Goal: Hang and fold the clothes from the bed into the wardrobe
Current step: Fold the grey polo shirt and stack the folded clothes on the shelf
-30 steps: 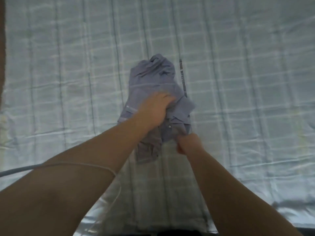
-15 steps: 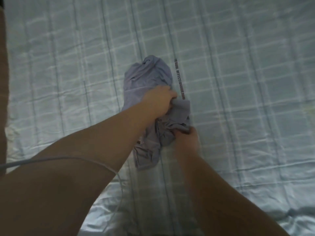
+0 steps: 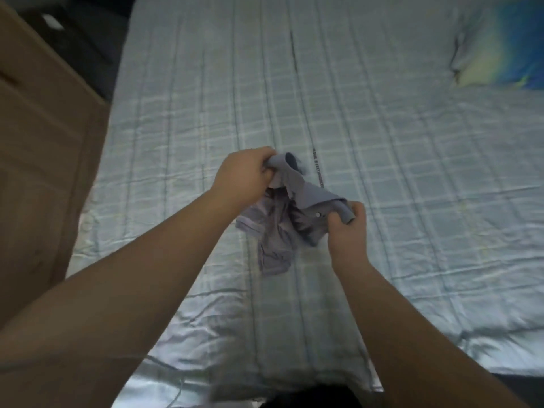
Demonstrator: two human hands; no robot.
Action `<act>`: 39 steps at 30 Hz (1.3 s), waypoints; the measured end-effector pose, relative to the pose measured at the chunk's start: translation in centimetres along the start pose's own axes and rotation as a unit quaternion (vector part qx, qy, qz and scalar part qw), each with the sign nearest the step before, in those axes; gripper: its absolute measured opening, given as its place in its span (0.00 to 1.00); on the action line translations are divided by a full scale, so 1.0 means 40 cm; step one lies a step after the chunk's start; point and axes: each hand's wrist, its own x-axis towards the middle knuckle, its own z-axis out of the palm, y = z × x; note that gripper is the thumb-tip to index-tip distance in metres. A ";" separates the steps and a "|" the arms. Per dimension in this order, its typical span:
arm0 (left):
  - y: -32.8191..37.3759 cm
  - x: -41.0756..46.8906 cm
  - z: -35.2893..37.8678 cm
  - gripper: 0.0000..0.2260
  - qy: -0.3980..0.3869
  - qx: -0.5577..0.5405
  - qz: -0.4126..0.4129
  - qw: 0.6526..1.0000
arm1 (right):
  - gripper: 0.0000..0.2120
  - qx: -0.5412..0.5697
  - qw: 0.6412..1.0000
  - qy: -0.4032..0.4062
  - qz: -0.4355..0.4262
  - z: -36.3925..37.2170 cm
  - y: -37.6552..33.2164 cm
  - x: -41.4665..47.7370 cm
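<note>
A crumpled grey-lilac shirt (image 3: 290,222) with snap buttons hangs between my two hands above the bed (image 3: 382,142). My left hand (image 3: 244,175) grips its upper edge near the collar. My right hand (image 3: 347,231) pinches another part of the same edge, lower and to the right. The rest of the shirt droops down in folds, its bottom just over the checked pale-blue sheet.
A brown wooden panel (image 3: 38,148) stands along the bed's left side. A blue and yellow pillow (image 3: 500,45) lies at the far right. A dark strip of floor shows at the top left. A thin printed band (image 3: 317,167) lies on the sheet behind the shirt.
Both hands lifted the shirt off the sheet and drew apart, spreading its top edge. The view rose, bringing the wooden panel and pillow into sight.
</note>
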 end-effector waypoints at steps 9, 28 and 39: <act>0.090 -0.332 -0.509 0.06 0.124 -0.114 -0.036 0.985 | 0.06 -0.118 0.971 -0.028 -0.207 -0.056 -0.454 -0.289; 0.187 -0.624 -1.160 0.14 0.230 -0.126 0.071 0.962 | 0.14 -0.272 0.822 -0.130 -0.484 0.011 -1.103 -0.535; 0.178 -0.596 -1.163 0.09 0.176 0.052 0.021 0.983 | 0.16 -0.536 0.637 -0.138 -0.536 -0.100 -1.193 -0.497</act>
